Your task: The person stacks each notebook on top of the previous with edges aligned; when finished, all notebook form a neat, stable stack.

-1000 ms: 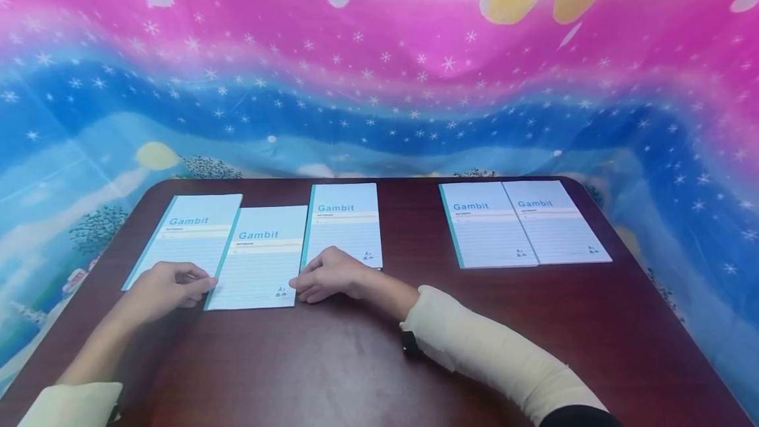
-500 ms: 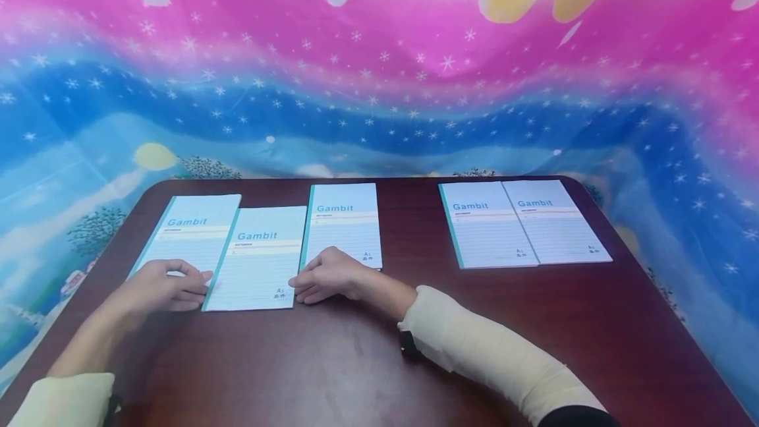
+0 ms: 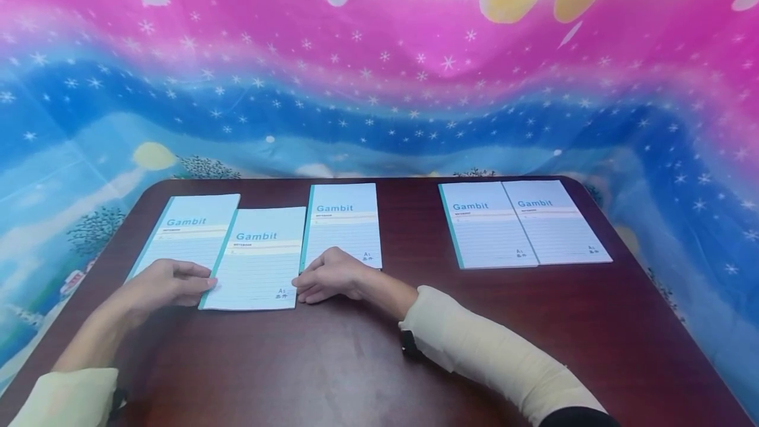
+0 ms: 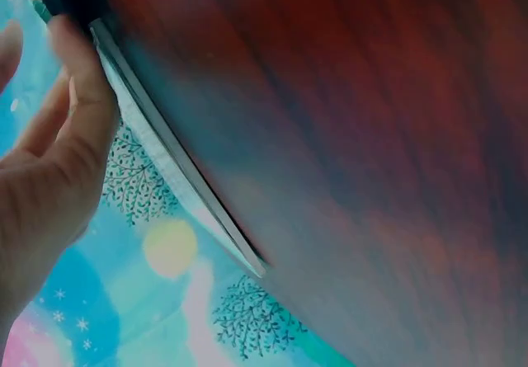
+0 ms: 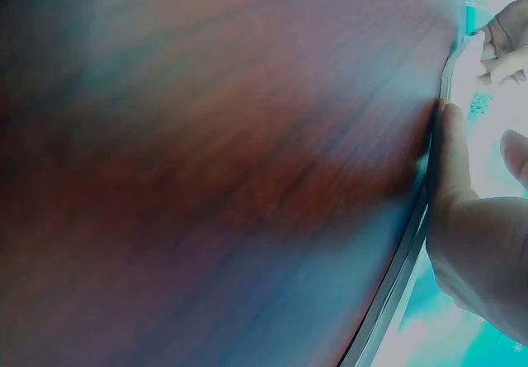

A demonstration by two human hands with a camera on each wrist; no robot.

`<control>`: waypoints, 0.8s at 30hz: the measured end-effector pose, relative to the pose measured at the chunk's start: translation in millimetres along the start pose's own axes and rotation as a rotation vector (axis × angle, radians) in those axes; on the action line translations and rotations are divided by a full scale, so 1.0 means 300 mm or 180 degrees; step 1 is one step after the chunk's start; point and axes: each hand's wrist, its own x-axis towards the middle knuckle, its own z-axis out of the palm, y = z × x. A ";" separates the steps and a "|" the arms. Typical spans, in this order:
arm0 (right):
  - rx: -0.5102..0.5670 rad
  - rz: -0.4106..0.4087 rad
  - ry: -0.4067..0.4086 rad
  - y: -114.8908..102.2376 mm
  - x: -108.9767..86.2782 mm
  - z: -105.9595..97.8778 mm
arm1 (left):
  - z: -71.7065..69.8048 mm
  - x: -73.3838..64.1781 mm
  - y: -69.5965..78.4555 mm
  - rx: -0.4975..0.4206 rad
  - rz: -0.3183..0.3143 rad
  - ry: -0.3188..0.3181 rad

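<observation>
A white Gambit notebook [image 3: 255,269] with a teal spine lies between my hands, nearer to me than the others. My left hand [image 3: 163,288] holds its lower spine side, one fingertip over the edge. On the opposite side my right hand [image 3: 332,275] grips the lower right edge with bent fingers. In the left wrist view, the left hand [image 4: 62,152] is by a thin notebook edge [image 4: 177,157], close over the table. From the right wrist, the right hand [image 5: 478,235] reaches toward the pale notebook, with the left hand [image 5: 505,45] beyond it.
One Gambit notebook [image 3: 192,213] lies at the left, partly behind the left hand. Another notebook [image 3: 344,229] sits just right of the middle one. Two more, a left notebook [image 3: 483,236] and a right notebook [image 3: 560,232], lie side by side on the dark table [image 3: 474,335]. A printed cloth [image 3: 379,51] hangs behind.
The left fingers have slid off the middle notebook's spine edge and come back onto it. That notebook's near left corner has shifted slightly left. The right hand has barely moved.
</observation>
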 end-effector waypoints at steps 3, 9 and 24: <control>0.0001 -0.0001 0.0009 0.003 0.000 0.001 | 0.004 0.003 0.005 0.0111 0.0141 -0.0106; -0.0038 -0.0007 0.0002 0.012 0.004 0.005 | 0.030 0.005 -0.001 -0.0487 0.0212 -0.0280; -0.0165 -0.0109 0.0221 0.006 0.003 0.025 | 0.010 0.011 -0.013 -0.1117 0.0677 -0.0678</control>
